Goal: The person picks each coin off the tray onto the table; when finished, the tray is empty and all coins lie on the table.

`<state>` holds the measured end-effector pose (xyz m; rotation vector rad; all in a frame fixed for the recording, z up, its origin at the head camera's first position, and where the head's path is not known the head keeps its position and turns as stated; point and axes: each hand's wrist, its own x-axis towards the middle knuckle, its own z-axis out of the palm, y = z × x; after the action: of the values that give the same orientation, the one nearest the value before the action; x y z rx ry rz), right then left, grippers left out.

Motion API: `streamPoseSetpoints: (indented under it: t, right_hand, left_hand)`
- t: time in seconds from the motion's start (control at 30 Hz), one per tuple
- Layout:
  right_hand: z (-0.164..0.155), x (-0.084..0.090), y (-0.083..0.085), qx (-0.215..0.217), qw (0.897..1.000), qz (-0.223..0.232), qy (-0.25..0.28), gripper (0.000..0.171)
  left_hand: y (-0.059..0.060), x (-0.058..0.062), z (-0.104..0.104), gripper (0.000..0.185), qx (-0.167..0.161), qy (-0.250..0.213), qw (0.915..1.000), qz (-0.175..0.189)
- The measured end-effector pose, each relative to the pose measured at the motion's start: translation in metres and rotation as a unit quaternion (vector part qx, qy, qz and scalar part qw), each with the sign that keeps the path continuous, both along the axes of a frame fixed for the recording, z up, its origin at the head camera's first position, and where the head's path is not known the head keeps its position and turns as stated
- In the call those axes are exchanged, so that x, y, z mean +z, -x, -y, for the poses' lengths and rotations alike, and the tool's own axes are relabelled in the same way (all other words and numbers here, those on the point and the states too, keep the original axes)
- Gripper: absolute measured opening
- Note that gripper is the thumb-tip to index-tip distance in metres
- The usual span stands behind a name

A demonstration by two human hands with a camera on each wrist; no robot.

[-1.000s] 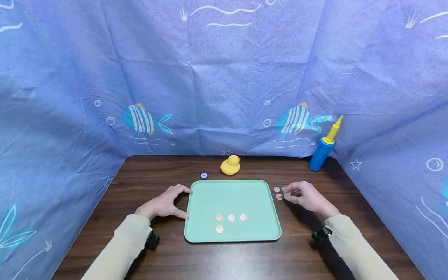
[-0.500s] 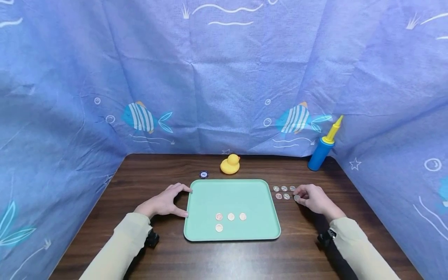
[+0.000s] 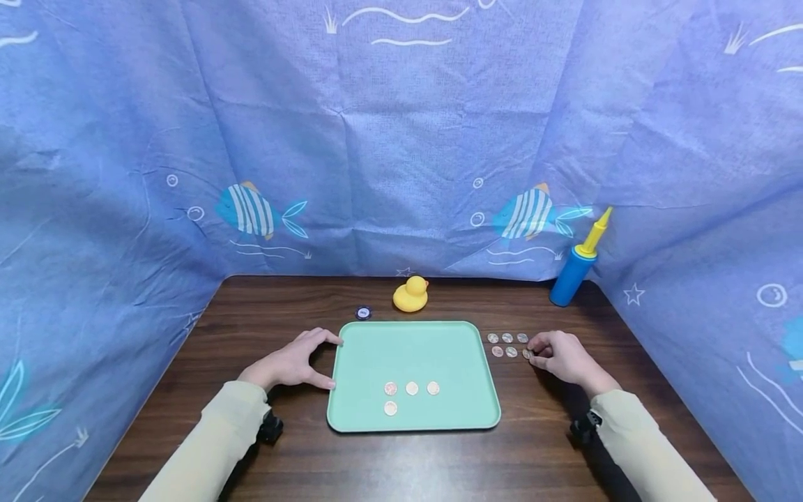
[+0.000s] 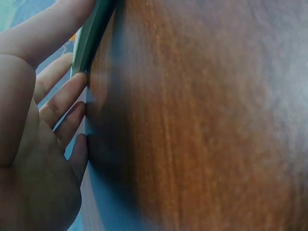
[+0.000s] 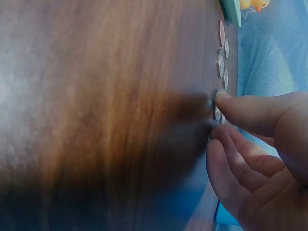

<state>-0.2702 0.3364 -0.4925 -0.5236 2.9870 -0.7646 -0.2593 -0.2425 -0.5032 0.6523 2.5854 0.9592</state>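
On the table right of the green tray [image 3: 448, 355] lie several coins [image 3: 507, 338] in two short rows. At the right end of the nearer row, my right hand [image 3: 560, 355] pinches a silvery coin [image 3: 526, 353] between thumb and fingertips, low at the table. In the right wrist view this coin [image 5: 217, 113] shows between the thumb and the curled fingers. My left hand [image 3: 285, 360] is spread at the tray's left side, thumb and index fingertip on the rim. Several more coins [image 3: 411, 388] lie inside the tray, three in a row and one below the leftmost.
Behind the tray stand a yellow rubber duck [image 3: 410, 295] and a dark blue poker chip [image 3: 363, 313]. A blue and yellow hand pump [image 3: 574, 272] stands at the back right corner. A blue fish-print cloth [image 3: 401, 139] hangs around the dark wooden table [image 3: 301, 460].
My right hand has moved right from one coin, left in the nearer row, to another at that row's end, which then shifted slightly left. My left hand has stayed on the tray rim.
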Motion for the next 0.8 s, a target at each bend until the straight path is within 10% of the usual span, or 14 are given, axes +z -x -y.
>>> streamPoseSetpoints:
  t: [0.8]
  right_hand:
    - [0.0056, -0.0034, 0.003, -0.025, 0.999, -0.021, -0.014, 0.008]
  left_hand:
    - [-0.0002, 0.0001, -0.0003, 0.08, 0.007, 0.003, 1.0, 0.001]
